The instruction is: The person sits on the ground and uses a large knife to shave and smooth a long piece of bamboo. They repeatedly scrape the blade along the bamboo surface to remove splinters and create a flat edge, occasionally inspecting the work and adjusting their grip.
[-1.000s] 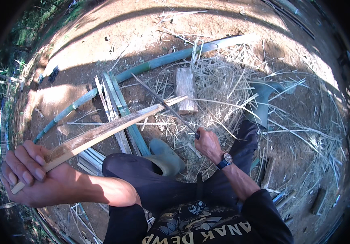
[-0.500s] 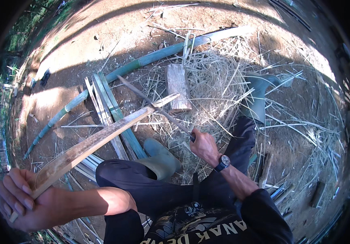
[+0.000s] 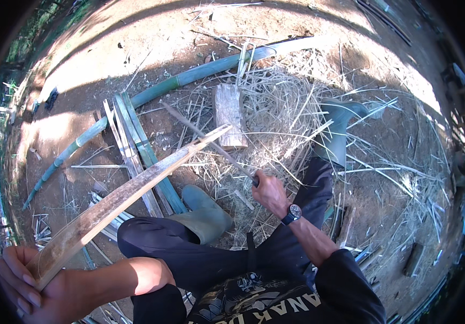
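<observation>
A long split bamboo piece (image 3: 119, 202) runs from the lower left up toward the middle, its far end pale and trimmed. My left hand (image 3: 43, 289) is closed around its near end. In my right hand (image 3: 270, 191), wrapped round a dark handle, is a long-bladed knife (image 3: 205, 137). The blade slants up and left and crosses the bamboo close to its pale tip. A wooden block (image 3: 228, 114) lies on the ground just beyond that tip. How deep the edge sits in the bamboo I cannot tell.
A long green bamboo pole (image 3: 189, 77) curves across behind the block. Split green lengths (image 3: 146, 140) lie left of centre. Pale shavings (image 3: 281, 102) cover the ground at centre right. My boots (image 3: 205, 216) rest on either side. A wood offcut (image 3: 414, 259) lies at right.
The bamboo's near end has dropped slightly in my left hand. The knife's crossing point has shifted a little along the bamboo near the tip, and the whole view has moved slightly.
</observation>
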`<state>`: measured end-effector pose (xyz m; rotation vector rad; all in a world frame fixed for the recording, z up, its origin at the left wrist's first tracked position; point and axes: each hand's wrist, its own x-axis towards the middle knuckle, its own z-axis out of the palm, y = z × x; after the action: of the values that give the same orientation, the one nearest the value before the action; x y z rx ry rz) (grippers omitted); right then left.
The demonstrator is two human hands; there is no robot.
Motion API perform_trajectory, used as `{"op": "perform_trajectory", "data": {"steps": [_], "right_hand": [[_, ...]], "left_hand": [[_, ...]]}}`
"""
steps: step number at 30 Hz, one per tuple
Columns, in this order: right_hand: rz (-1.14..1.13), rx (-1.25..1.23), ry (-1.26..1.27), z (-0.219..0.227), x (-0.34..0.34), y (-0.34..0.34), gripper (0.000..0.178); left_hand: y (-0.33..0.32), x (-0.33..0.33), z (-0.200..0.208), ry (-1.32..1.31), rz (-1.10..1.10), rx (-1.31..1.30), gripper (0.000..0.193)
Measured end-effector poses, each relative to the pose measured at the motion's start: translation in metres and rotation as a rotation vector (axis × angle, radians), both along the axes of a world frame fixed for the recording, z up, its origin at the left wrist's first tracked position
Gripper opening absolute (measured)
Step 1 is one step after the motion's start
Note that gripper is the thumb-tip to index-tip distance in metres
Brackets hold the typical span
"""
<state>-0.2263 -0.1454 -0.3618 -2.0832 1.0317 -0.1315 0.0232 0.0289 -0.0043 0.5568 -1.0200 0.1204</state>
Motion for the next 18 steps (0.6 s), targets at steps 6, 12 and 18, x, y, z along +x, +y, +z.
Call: {"op": "perform_trajectory", "data": {"steps": [6, 12, 18], "right_hand": [[-0.249, 0.044, 0.343, -0.129, -0.030, -0.041, 0.020], [-0.274, 0.209, 0.295, -0.150, -0.029, -0.045, 0.022], [-0.251, 0.131, 0.113, -0.136, -0.020, 0.000, 0.024]], "left_hand": [[-0.014, -0.008, -0.001, 0.001, 0.187, 0.030, 0.022], [-0.011, 0.011, 0.002, 0.092, -0.082, 0.011, 0.021], [-0.027, -0.013, -0.005, 0.276, 0.040, -0.055, 0.030]]}}
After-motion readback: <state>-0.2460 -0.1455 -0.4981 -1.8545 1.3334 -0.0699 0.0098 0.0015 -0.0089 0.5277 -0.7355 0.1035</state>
